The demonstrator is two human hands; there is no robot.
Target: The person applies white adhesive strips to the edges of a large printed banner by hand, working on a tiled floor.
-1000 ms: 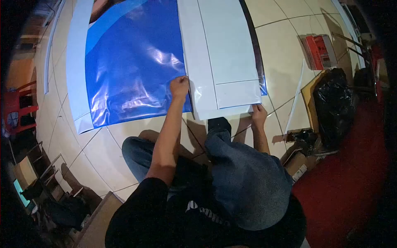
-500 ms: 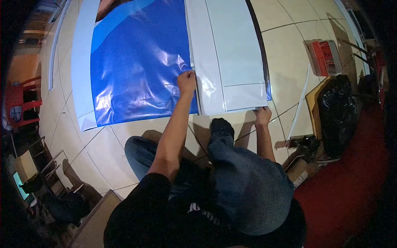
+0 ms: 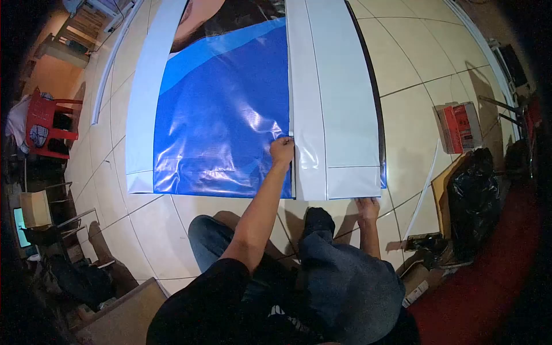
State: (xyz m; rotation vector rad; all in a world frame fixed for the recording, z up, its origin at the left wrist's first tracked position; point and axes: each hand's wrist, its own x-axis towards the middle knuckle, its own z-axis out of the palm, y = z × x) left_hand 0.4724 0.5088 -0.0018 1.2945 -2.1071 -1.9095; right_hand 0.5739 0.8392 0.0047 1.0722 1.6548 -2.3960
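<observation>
A large glossy vinyl banner (image 3: pixel 224 121) lies on the tiled floor, its printed side blue with a lighter blue band and part of a picture at the far end. Its right side is folded over, showing the white back (image 3: pixel 351 115). My left hand (image 3: pixel 282 151) is closed in a pinch at the inner edge of that fold, a little above the near border. At the near right corner, my right hand (image 3: pixel 368 210) grips the banner's edge, its fingertips partly hidden by the material.
A red box (image 3: pixel 460 127) and a black plastic bag (image 3: pixel 474 201) stand at the right. A thin white strip (image 3: pixel 424 190) lies beside them. At the left are a red chair (image 3: pixel 49 123) and a long white rail (image 3: pixel 112 60). My sock-covered foot (image 3: pixel 319 221) is close to the banner's near edge.
The camera view has tilted up, so the banner and surroundings sit lower and more of the picture shows. Both hands stay at about the same spots on the banner.
</observation>
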